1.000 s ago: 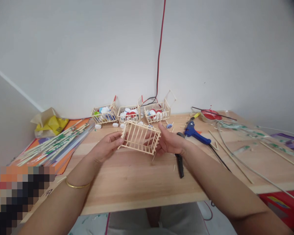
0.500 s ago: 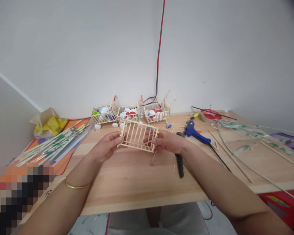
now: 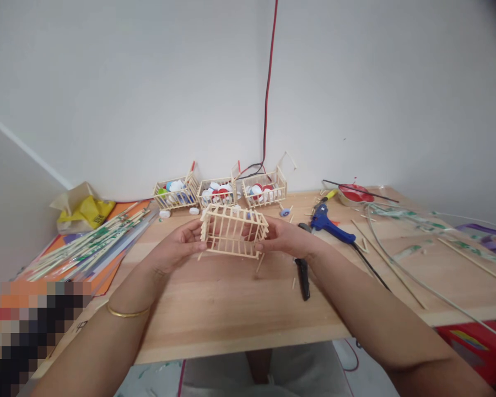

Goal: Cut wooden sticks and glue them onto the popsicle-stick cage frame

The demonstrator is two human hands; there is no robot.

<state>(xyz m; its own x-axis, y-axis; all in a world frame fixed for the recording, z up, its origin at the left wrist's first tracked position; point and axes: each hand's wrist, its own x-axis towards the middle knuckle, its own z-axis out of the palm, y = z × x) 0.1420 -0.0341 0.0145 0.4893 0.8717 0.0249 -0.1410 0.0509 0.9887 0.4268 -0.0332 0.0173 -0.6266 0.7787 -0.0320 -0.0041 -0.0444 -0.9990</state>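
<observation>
A small open basket of thin wooden sticks is held just above the wooden table, upright with its opening upward. My left hand grips its left end with curled fingers. My right hand pinches its right end. A gold bangle sits on my left wrist.
Three finished stick baskets filled with coloured bottle caps line the wall. A blue glue gun and black pliers lie to the right. Long sticks on orange paper lie left, with a yellow bag. A red dish and wires sit far right.
The stick basket has been turned in both hands from a tilted pose, its slatted side facing me, to upright and level. Both hands stayed on its ends.
</observation>
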